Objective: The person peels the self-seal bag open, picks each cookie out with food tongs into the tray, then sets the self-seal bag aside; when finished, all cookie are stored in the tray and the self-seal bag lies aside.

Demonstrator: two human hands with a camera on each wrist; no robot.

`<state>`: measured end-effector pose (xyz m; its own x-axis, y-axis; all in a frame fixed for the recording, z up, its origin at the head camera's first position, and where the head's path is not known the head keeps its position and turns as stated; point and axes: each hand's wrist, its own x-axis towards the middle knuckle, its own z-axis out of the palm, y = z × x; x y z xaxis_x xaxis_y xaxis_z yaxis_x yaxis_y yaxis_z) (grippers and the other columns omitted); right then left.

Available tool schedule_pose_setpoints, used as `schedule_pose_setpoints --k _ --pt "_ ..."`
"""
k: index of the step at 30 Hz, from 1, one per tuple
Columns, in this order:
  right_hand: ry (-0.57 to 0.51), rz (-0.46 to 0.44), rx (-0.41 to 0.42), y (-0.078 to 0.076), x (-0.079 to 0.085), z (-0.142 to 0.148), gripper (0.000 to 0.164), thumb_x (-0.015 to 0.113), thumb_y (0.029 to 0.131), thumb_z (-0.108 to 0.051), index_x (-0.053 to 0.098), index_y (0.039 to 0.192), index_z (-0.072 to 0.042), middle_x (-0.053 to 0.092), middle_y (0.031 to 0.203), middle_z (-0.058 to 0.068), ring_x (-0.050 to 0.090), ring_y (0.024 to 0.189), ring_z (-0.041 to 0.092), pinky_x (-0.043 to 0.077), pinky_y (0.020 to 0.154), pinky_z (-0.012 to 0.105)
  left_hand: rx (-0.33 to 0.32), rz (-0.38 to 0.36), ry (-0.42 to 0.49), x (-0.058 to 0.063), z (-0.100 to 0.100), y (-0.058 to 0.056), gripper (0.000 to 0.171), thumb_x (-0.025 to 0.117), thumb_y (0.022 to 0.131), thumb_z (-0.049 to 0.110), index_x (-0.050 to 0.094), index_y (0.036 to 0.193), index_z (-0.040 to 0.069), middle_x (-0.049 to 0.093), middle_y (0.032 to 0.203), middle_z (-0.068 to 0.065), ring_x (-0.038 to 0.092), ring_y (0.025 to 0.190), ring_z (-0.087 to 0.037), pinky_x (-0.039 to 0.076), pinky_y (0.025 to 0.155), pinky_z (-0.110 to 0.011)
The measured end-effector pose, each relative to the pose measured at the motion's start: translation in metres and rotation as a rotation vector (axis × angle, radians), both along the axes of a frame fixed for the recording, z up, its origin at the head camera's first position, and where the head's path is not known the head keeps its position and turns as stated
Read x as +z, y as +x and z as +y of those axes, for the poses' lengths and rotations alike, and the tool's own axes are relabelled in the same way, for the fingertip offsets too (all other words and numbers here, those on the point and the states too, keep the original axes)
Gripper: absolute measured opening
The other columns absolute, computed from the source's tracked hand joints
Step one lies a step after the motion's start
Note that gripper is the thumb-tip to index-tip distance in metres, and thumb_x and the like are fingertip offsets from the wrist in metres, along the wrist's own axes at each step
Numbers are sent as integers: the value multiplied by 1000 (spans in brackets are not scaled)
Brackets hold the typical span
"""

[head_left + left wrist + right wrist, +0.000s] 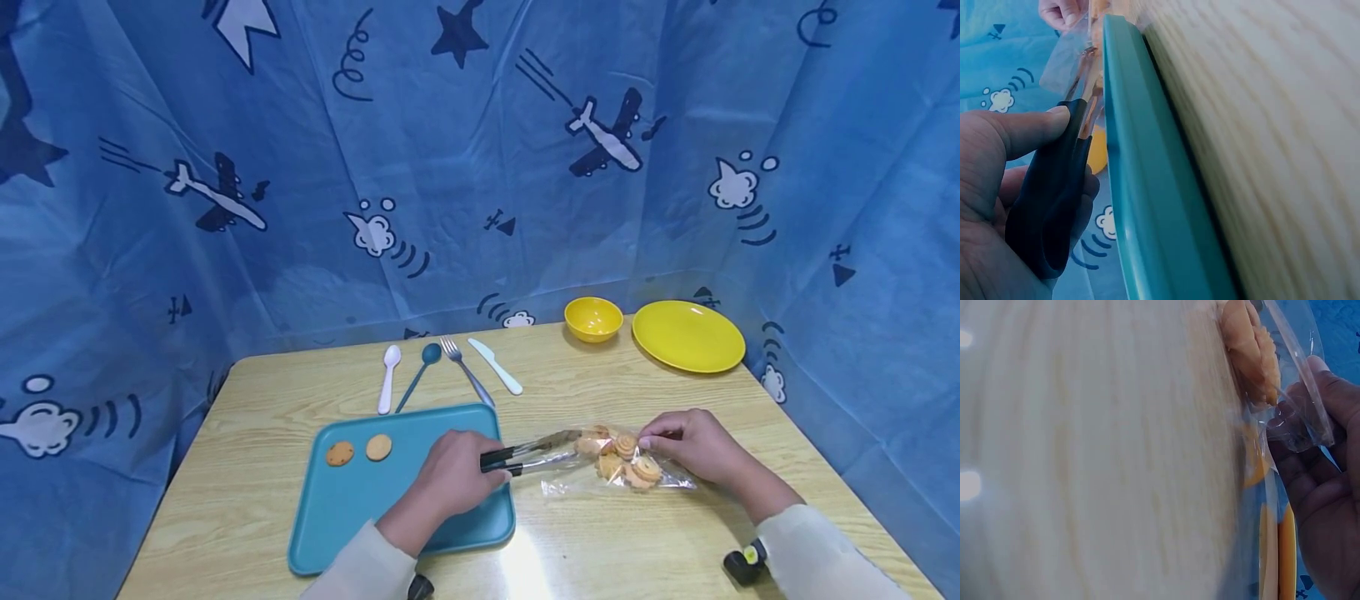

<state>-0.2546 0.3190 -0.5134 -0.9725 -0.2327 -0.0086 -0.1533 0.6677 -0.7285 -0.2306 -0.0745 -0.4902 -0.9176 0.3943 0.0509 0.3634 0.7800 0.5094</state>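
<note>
My left hand [459,473] grips a pair of tongs [1047,194] by the black handles, above the right side of a teal tray [330,533]. The metal ends of the tongs reach into a clear plastic bag [558,485] lying on the table to the right of the tray. Inside the bag are several cookies [641,473], close to the tong tips. My right hand [693,446] pinches the bag's far right end between thumb and fingers. Two round cookies lie on the tray: a speckled one [340,453] and a plain one [378,447].
Behind the tray lie a white spoon [388,379], a dark teal spoon [420,375], a fork [468,372] and a white knife [497,367]. At the back right stand a yellow bowl [593,321] and a yellow plate [687,337]. A blue patterned curtain [465,167] surrounds the table.
</note>
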Motion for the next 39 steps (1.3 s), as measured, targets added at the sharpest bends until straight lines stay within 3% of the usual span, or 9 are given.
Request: schedule_pose_setpoints --k 6,14,22,29,35,39 --pt "8 -15 -10 0 1 0 13 75 93 -34 81 98 -24 76 96 -7 65 88 13 54 77 24 -6 12 -24 3 -6 3 27 79 89 38 80 111 24 76 103 7 65 94 -11 49 74 -28" --pt "13 -7 -5 0 0 0 15 74 93 -37 81 99 -25 76 96 -8 66 90 12 54 79 24 -1 -11 -45 4 -8 5 38 80 88 39 78 120 19 76 114 2 68 106 -16 54 82 -33" --pt "29 -7 -11 1 -2 -1 13 74 93 -35 81 99 -26 76 97 -8 67 92 13 55 80 25 -27 -18 -70 7 -1 5 38 80 88 39 78 120 19 75 108 2 65 93 -11 50 73 -28" --pt "23 -12 -23 3 0 -3 13 74 93 -33 81 99 -24 76 96 -7 67 89 12 55 77 24 -12 -21 -50 4 0 7 37 78 90 38 77 121 19 75 112 1 66 99 -12 51 76 -28" --pt "18 7 -11 2 0 -2 14 74 93 -35 81 98 -24 76 95 -8 67 88 11 55 78 24 -35 5 -40 5 -1 7 31 78 90 36 79 117 19 76 106 2 64 90 -8 48 67 -23" --pt "10 11 -8 2 0 -2 14 74 93 -36 81 98 -25 76 95 -8 67 89 11 55 78 24 -38 6 -47 6 -3 7 32 78 91 36 79 118 19 76 108 1 66 94 -10 50 71 -26"
